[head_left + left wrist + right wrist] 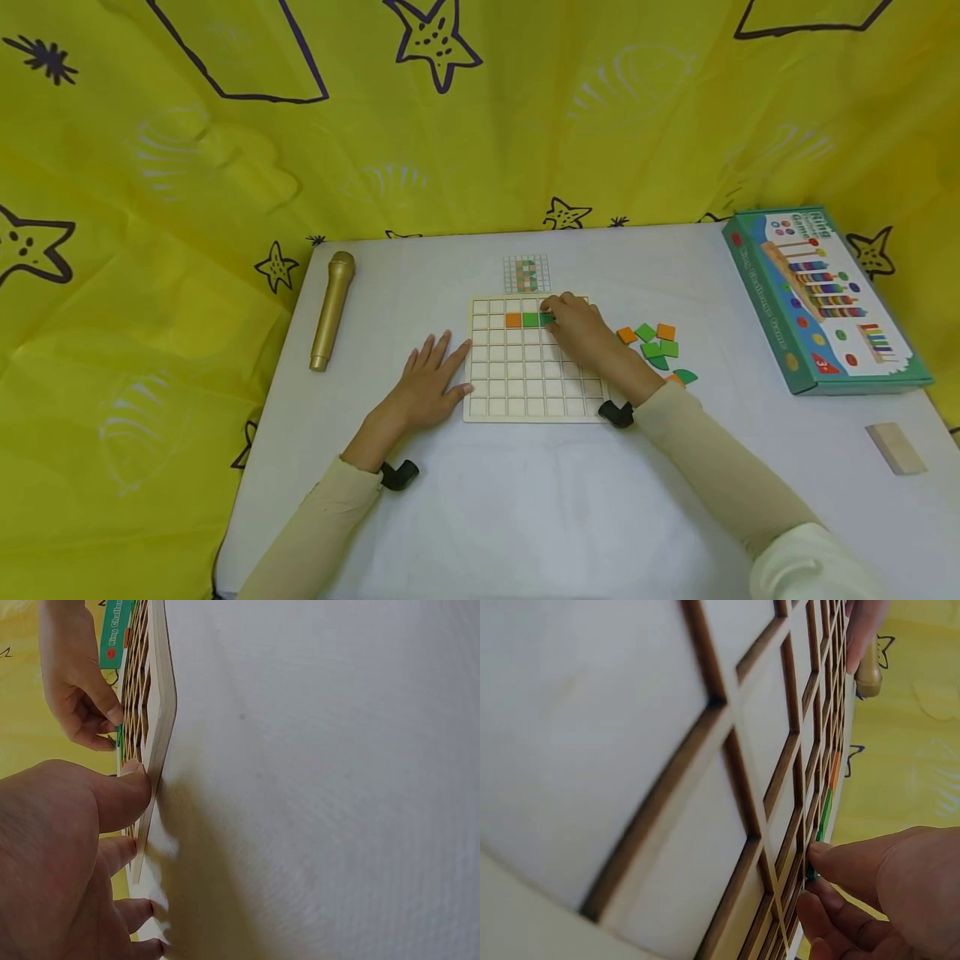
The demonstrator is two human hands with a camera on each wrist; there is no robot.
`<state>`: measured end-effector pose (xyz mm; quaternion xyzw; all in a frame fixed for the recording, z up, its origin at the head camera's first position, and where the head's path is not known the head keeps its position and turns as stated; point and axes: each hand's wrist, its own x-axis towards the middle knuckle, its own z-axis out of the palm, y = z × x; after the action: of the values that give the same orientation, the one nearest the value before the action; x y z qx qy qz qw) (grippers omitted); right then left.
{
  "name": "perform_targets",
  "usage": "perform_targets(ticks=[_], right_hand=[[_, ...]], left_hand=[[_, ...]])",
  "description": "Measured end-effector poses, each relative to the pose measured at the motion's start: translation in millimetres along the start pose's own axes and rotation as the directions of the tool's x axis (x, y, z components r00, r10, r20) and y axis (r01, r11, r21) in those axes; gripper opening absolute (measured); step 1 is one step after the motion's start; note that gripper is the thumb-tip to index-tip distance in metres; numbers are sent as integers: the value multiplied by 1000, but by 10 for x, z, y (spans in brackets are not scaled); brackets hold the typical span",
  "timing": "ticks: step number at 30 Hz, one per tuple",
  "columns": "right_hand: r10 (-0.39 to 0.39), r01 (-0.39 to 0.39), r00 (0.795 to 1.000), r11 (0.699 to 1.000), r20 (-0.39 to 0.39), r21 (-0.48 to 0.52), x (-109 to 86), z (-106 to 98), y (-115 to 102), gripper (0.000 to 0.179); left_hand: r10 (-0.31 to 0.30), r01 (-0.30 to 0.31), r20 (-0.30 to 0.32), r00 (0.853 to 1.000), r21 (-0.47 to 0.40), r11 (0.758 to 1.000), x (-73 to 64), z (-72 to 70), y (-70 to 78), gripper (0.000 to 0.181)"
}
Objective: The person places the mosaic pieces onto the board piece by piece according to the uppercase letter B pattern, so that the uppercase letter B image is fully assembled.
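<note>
A wooden grid board [517, 407] lies on the table, with an orange square tile [513, 320] and a green square tile [530, 320] side by side in its second row from the far edge. My right hand [585, 333] pinches a darker green piece [547, 319] between thumb and finger, low at the cell right of the green tile. In the right wrist view that green piece [811, 871] shows between the fingertips; its full outline is hidden. My left hand [425, 389] rests with spread fingers at the board's left edge, thumb and forefinger touching the rim.
A small printed grid card [527, 273] lies just beyond the board. Loose orange and green pieces [649, 350] are scattered to the right. Further right are a boxed game [828, 304] and a wooden block [896, 448]. A gold microphone [332, 311] lies at the left.
</note>
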<state>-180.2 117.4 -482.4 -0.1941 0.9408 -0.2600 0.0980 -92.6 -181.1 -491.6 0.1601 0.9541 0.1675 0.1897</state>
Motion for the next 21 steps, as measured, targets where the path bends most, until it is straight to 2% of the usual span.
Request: perform_targets(ticks=[8,16,21], right_hand=[[-13,13,1000,1000,5,7,2,-7,18,17],[-27,27,999,999,30,23,-90,-88,87,23],[15,-15,999,999,29,32,-226,-221,225,27]], left_hand=[[-3,3,2,1000,-7,1000,4,-3,9,73],[-5,5,6,1000,2,1000,8,5,4,73],[-1,1,-2,1000,2,1000,8,9,-3,73]])
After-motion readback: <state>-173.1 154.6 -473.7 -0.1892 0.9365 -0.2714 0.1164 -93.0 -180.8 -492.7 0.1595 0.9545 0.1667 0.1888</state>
